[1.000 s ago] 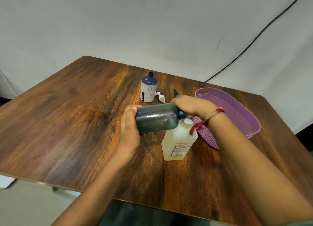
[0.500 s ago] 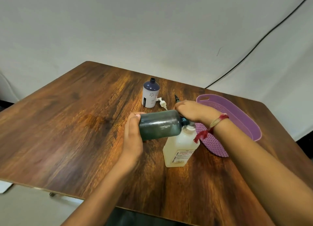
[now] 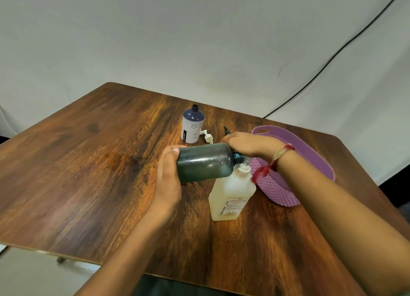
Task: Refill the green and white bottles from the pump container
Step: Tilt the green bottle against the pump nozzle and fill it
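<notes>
Green bottle (image 3: 204, 162) still in left hand (image 3: 168, 176) over table (image 3: 88, 173) middle; right hand (image 3: 250, 143), grip unclear.

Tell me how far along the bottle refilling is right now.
Done: the white bottle stands uncapped, its white pump lying beside it. In hand: the left hand holds the green bottle sideways, neck at the spout of the pump container, with the right hand over the pump head. How full it is cannot be told. Left: fill the white bottle, then recap both.
</notes>
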